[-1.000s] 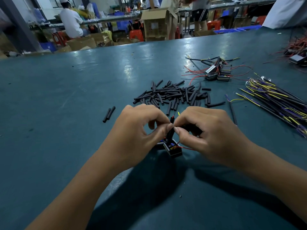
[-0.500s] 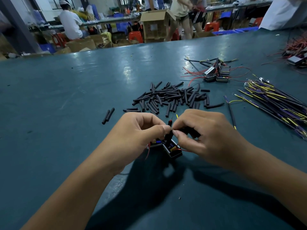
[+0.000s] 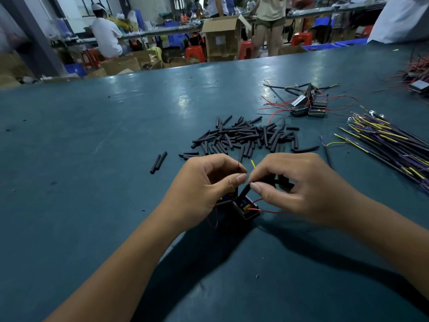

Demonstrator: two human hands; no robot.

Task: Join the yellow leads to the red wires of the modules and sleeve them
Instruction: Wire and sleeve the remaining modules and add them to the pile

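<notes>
Near the table's [image 3: 116,182] front edge, the left hand [image 3: 204,187] pinches the red wire [image 3: 238,165], tip up, just left of the yellow lead [image 3: 253,163] pinched by the right hand [image 3: 294,182] (tips apart), black sleeve [image 3: 245,190] and module [image 3: 247,209] just below.

I see a teal-blue table [image 3: 116,147] with a pile of black sleeves [image 3: 246,135] at 12 o'clock. At 2 o'clock lie black cables with yellow and purple leads [image 3: 383,140]. The black modules [image 3: 308,108] trail red wires [image 3: 276,112]. Far stools [image 3: 195,53] are red.
</notes>
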